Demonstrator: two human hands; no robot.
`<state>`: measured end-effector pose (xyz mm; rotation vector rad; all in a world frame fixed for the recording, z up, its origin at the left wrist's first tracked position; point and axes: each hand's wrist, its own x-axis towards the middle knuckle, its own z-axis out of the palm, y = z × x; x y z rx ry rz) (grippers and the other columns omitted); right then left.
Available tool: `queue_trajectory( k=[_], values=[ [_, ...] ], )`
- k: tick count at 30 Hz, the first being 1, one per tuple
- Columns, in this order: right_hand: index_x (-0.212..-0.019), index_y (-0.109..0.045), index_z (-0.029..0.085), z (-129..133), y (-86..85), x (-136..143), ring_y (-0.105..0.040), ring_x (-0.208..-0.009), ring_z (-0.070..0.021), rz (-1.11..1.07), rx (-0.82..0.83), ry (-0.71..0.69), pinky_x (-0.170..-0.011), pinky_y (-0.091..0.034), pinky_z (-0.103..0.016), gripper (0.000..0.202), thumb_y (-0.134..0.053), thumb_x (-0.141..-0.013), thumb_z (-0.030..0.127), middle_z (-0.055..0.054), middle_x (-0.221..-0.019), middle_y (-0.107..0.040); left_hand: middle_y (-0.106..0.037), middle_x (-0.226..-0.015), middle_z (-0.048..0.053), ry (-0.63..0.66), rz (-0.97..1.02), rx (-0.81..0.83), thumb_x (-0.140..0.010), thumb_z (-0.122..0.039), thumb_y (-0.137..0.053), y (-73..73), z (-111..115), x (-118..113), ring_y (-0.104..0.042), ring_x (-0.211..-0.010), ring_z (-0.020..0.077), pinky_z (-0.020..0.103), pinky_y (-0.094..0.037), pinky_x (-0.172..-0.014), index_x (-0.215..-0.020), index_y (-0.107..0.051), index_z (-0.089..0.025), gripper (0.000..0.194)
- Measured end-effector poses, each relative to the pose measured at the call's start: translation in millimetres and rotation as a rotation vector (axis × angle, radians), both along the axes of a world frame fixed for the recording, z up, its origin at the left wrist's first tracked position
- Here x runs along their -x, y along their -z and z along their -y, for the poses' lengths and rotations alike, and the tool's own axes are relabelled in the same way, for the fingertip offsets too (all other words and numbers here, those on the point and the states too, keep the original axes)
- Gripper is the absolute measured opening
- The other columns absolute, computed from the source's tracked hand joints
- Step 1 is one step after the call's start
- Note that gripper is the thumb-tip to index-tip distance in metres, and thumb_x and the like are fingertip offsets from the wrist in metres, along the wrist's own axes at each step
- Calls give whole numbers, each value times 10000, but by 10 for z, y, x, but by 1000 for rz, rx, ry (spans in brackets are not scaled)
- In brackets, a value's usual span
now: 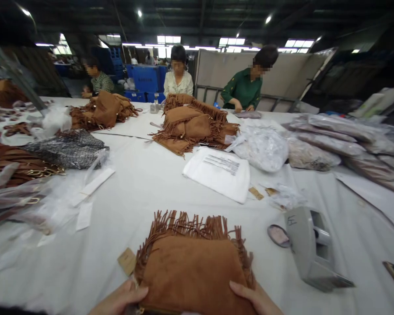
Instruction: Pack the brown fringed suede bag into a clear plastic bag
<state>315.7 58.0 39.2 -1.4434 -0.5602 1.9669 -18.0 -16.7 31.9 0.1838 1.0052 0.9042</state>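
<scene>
A brown bag (193,267) with fringe along its top is laid flat on the white tabletop (144,183), close to the bottom edge of the view, and it is held at its two near corners. The left hand (121,299) is curled round the left corner and the right hand (254,299) round the right corner, each grip pinching the bag. A grey tape holder (310,249) is seen just to the right, and a white cloth (218,173) is laid further back.

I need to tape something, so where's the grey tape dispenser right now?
In the head view, the grey tape dispenser stands on the white table, right of the brown fringed bag, beside a small oval mirror.
</scene>
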Motion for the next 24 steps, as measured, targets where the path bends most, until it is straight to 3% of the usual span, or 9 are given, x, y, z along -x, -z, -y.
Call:
queue_trajectory(
  k=[3, 8, 13, 17, 21, 24],
  values=[
    [-1244, -571, 176, -2, 22, 62, -664, -1018, -301, -17, 21, 16, -945, -502, -428, 725, -814, -589, 368, -119, -1102, -708, -714, -1074, 148, 7, 18, 45, -621, -311, -835, 15, -129, 14, -658, -1028, 306, 363, -523, -889, -1335, -451, -125, 832],
    [-1203, -589, 159, -195, -22, 126, -675, -994, -295, -41, -4, -17, -931, -509, -438, 647, -795, -643, 410, -128, -1051, -723, -716, -1071, 155, -20, -39, 103, -689, -312, -791, -18, -513, -64, -663, -1024, 315, 425, -519, -924, -1397, -337, -120, 863],
    [-1135, -626, 155, -91, -17, 53, -669, -1010, -300, -69, 3, -60, -936, -503, -433, 554, -785, -662, 396, -130, -1064, -719, -704, -1100, 163, 70, -42, 127, -655, -231, -810, -6, -416, 13, -634, -1076, 331, 415, -506, -957, -1362, -369, -91, 845],
    [-1149, -611, 137, -96, 48, 110, -672, -1001, -296, -88, -25, -19, -947, -492, -429, 585, -785, -664, 416, -140, -1046, -722, -691, -1133, 158, -24, -64, 93, -691, -300, -792, 26, -443, -58, -634, -1080, 319, 421, -502, -959, -1393, -328, -139, 857],
    [-1124, -612, 159, -103, 109, 92, -676, -986, -302, -136, -37, -55, -934, -495, -430, 633, -838, -577, 381, -129, -1037, -726, -700, -1121, 137, -89, -77, 61, -631, -233, -826, 97, -461, -167, -655, -1038, 324, 435, -515, -930, -1389, -337, -198, 902],
    [-1033, -646, 147, -170, 84, 58, -699, -912, -293, -115, 11, -101, -886, -517, -419, 514, -801, -603, 382, -130, -950, -741, -717, -1068, 142, -81, -31, 104, -657, -240, -804, 101, -514, -176, -669, -1005, 328, 445, -520, -917, -1371, -350, -178, 848]
  ],
)
